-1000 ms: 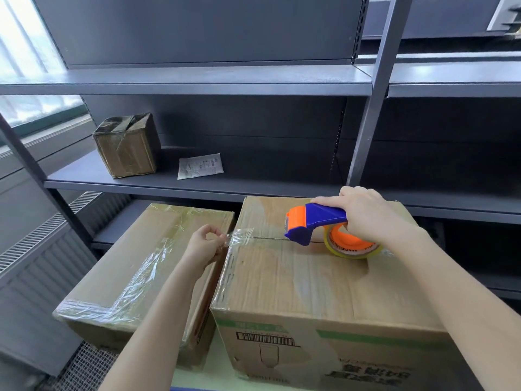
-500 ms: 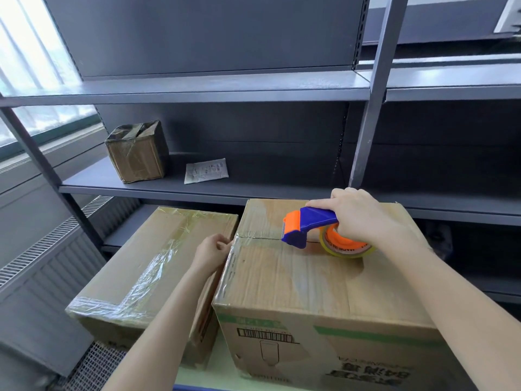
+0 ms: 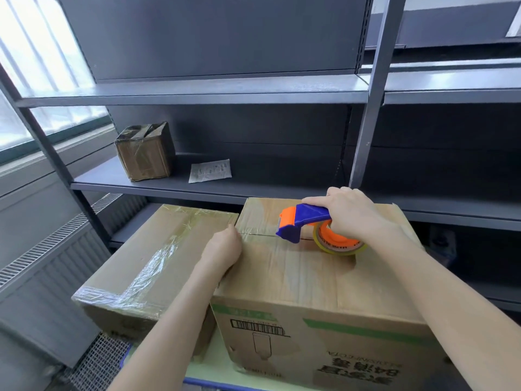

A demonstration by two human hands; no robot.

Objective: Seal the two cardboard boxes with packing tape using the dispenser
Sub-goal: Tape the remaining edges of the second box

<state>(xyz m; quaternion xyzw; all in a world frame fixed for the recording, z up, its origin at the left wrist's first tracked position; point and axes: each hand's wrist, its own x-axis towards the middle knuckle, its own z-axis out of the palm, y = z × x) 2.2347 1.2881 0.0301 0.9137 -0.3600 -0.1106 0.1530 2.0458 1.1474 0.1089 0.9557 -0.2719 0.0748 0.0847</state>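
Two cardboard boxes stand side by side in front of me. The left box point(image 3: 146, 263) has clear tape across its top. The right, taller box point(image 3: 304, 280) has a green stripe and a barcode on its front. My right hand point(image 3: 355, 215) grips the blue and orange tape dispenser point(image 3: 304, 224), whose roll rests on the right box's top near the flap seam. A strip of clear tape runs from the dispenser's front to the box's left top edge. There my left hand point(image 3: 222, 246) presses the tape end down over the edge; its fingertips are hidden.
Grey metal shelving point(image 3: 197, 190) rises behind the boxes, with an upright post point(image 3: 366, 131) at centre right. A small taped box point(image 3: 145, 150) and a paper slip point(image 3: 210, 171) lie on the shelf. A radiator grille point(image 3: 42, 266) and window are at left.
My left hand carried the loose tape end from the air onto the right box's left top edge and now presses it there. The dispenser stayed almost in place on the box top.
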